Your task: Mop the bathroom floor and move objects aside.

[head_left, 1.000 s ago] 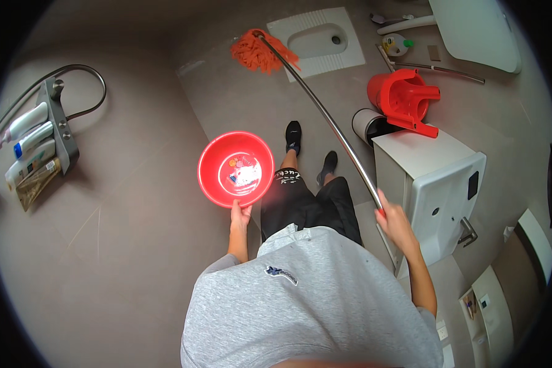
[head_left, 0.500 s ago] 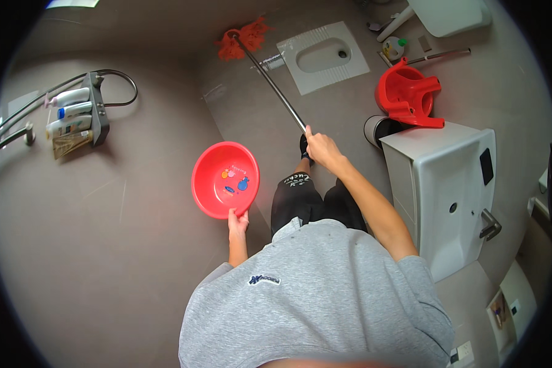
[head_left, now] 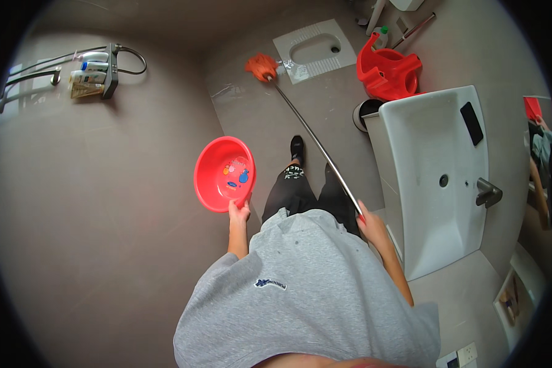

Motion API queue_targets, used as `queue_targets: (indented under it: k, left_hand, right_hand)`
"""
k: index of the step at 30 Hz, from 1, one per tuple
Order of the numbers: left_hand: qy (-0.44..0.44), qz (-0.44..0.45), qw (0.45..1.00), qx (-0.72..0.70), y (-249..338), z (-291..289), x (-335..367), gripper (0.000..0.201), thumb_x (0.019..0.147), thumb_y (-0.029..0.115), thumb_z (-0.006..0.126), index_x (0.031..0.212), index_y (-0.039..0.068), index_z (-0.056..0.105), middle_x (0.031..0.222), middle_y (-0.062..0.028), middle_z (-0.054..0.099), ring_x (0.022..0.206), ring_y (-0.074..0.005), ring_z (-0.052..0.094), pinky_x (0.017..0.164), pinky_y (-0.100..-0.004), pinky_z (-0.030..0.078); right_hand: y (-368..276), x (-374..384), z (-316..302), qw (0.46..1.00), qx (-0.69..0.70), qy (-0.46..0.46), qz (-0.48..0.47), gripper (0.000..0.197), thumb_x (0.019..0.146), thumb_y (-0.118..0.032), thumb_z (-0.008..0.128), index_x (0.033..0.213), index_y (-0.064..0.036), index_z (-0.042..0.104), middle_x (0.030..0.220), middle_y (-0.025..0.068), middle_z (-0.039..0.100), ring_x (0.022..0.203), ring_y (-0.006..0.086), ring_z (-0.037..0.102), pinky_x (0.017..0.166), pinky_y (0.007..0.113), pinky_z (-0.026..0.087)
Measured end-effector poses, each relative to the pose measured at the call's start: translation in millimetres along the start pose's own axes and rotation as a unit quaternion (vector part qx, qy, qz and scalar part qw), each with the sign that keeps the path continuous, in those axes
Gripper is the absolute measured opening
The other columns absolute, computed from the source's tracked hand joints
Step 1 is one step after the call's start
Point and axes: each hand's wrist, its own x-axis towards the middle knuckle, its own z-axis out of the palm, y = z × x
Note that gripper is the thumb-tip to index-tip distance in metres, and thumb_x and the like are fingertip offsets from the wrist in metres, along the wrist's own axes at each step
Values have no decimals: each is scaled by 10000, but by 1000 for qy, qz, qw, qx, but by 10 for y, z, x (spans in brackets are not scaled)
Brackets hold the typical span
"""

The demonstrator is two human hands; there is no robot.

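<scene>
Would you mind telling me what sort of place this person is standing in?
It looks like a bathroom, probably a small tiled one. A squat toilet is set into the floor, a white washbasin with a tap stands at the right, and a wall rack holds toiletry bottles.

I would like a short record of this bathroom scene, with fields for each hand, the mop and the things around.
Left hand: the left hand grips the rim of a red basin, held out in front of the body.
Right hand: the right hand holds the near end of the mop handle.
Mop head: the orange mop head rests on the floor beside the squat toilet.
Right side: a white washbasin; beyond it a red mop bucket.
Left wall: a shelf with bottles.
</scene>
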Motion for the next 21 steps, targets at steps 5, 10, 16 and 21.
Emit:
queue_targets:
  k: [5, 10, 16, 21]
  left_hand:
    - [-4, 7, 1000, -23, -302, -173, 27, 403, 788, 31, 528, 1186, -31, 512, 1203, -166, 600, 1067, -354, 607, 911, -425, 548]
    - [-33, 22, 999, -31, -210, -593, -16, 402, 789, 42, 566, 1182, -18, 507, 1168, -151, 611, 1057, -311, 617, 912, -421, 547]
    - [-25, 51, 997, -46, -476, -1628, -162, 411, 805, 61, 569, 1201, -5, 481, 1162, -142, 619, 1024, -277, 631, 891, -416, 557]
    - [38, 67, 992, -102, -814, -2380, -535, 371, 820, 74, 564, 1181, 6, 511, 1155, -129, 625, 994, -271, 642, 846, -401, 571]
  right_hand:
    - [629, -1220, -389, 989, -24, 2, 144, 320, 878, -291, 646, 1026, -8, 628, 850, 249, 648, 778, 438, 618, 669, 478, 482]
    - [297, -1229, -823, 976, -141, 7, 168, 333, 891, -330, 631, 923, 1, 620, 763, 240, 637, 731, 447, 606, 638, 495, 465]
    - [-558, 47, -1070, 972, -230, 1, 52, 334, 912, -331, 608, 887, 2, 601, 770, 248, 632, 735, 443, 601, 637, 506, 457]
    - [-1414, 1397, -167, 976, -202, -9, -86, 349, 919, -321, 595, 886, 25, 573, 806, 271, 631, 786, 468, 603, 683, 520, 476]
